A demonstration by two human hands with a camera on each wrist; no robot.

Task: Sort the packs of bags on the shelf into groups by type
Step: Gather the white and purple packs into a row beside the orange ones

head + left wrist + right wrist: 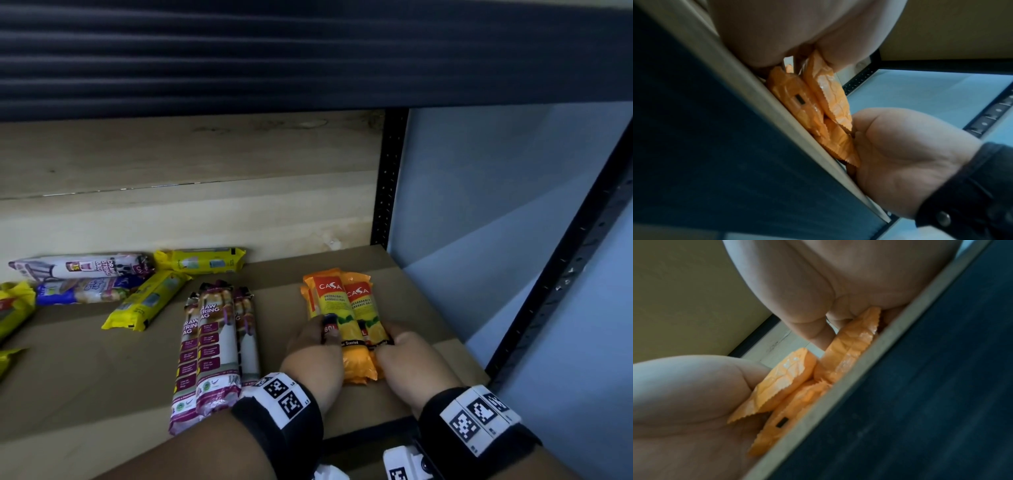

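Observation:
Orange Casa garbage-bag packs (346,308) lie bunched together on the brown shelf board (404,301) at the right. My left hand (317,346) grips their left side and my right hand (399,346) grips their right side, thumbs over the top. The wrist views show the crimped orange pack ends (818,110) (789,386) squeezed between both palms. Three maroon-and-white drawstring-bag packs (214,349) lie side by side just left of my hands. Yellow packs (147,301) (200,260), another drawstring pack (82,265) and a blue-and-white pack (85,289) lie mixed at the back left.
A black perforated upright (387,178) and a pale blue wall (479,205) bound the shelf on the right. A wooden back panel (188,205) closes the rear. More yellow packs (13,308) sit at the far left edge. The dark shelf above (308,51) hangs low overhead.

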